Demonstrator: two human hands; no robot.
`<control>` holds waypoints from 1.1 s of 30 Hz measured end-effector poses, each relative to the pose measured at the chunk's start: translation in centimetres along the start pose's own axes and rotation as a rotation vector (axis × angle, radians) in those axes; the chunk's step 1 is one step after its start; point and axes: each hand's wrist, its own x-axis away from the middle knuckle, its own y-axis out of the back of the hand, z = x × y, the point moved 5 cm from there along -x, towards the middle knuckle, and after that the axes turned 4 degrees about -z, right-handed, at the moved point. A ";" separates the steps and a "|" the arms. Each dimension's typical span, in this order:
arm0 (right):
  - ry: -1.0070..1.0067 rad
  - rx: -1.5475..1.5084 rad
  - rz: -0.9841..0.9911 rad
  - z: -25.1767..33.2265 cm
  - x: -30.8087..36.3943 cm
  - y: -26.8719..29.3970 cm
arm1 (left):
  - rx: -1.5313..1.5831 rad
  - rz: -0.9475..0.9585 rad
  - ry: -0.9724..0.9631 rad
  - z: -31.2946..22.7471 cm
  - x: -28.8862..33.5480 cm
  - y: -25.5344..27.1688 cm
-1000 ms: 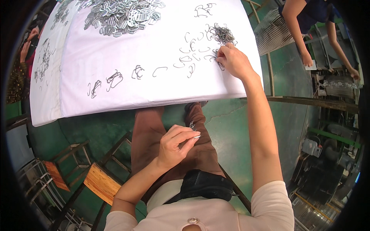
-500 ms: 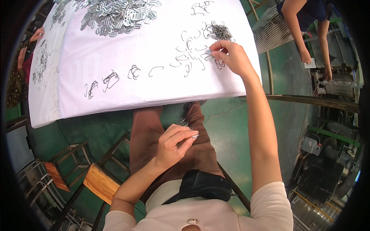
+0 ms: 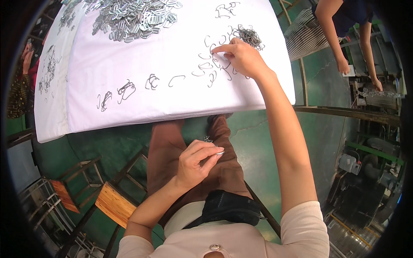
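Above my lap, my left hand (image 3: 195, 163) is closed in a pinch on a small silver metal buckle (image 3: 220, 152), seen edge-on and mostly hidden by the fingers. More metal glints just beyond the knuckles, too small to make out. Over the white-covered table (image 3: 142, 103), my right hand (image 3: 244, 58) reaches among loose bent wire hooks (image 3: 205, 66), index finger stretched out with its tip at one of them. Its other fingers curl beneath, partly hidden. Beside it lies a dense heap of dark wire hooks (image 3: 250, 36).
A large pile of silver buckles (image 3: 133, 19) lies at the table's far side. Small hook clusters (image 3: 126, 90) line the near edge. Wooden stools (image 3: 112, 203) stand at lower left. Another person's hands (image 3: 343, 66) work at the right; someone else's hand (image 3: 27, 60) shows at far left.
My right hand has moved left and slightly away from me, from beside the dense hook heap to the scattered hooks, its index finger now extended. My left hand keeps its pinch.
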 end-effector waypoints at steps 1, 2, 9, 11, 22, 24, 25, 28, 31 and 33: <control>-0.009 -0.059 -0.057 -0.4 0.2 0.5 | -0.001 -0.003 -0.015 -0.1 0.0 0.0; -0.016 -0.119 -0.113 -0.8 0.4 1.0 | -0.002 -0.006 -0.016 -0.1 -0.1 0.1; -0.253 -0.117 -0.206 -3.2 -0.3 2.2 | -0.014 -0.001 -0.028 -0.1 -0.1 0.2; -0.413 -0.151 -0.167 -3.7 -1.8 1.9 | -0.025 -0.001 -0.038 -0.3 0.0 0.2; -0.353 0.039 0.136 -2.1 -4.2 0.1 | -0.018 -0.015 -0.001 -0.8 0.3 0.8; -0.364 -0.090 -0.120 -3.9 -3.3 1.6 | -0.017 -0.015 -0.004 -0.9 0.4 0.8; -0.358 -0.009 -0.265 -4.4 -2.7 2.7 | -0.017 -0.016 -0.008 -0.9 0.3 0.8; -0.402 0.063 -0.385 -5.9 -1.9 4.1 | -0.035 -0.013 -0.018 -0.9 0.2 0.8; -0.444 0.085 -0.359 -6.9 -2.2 3.0 | -0.043 -0.002 -0.032 -0.9 0.1 0.7; -0.419 0.024 -0.278 -6.7 -2.8 2.7 | -0.031 -0.004 -0.028 -1.0 0.0 0.5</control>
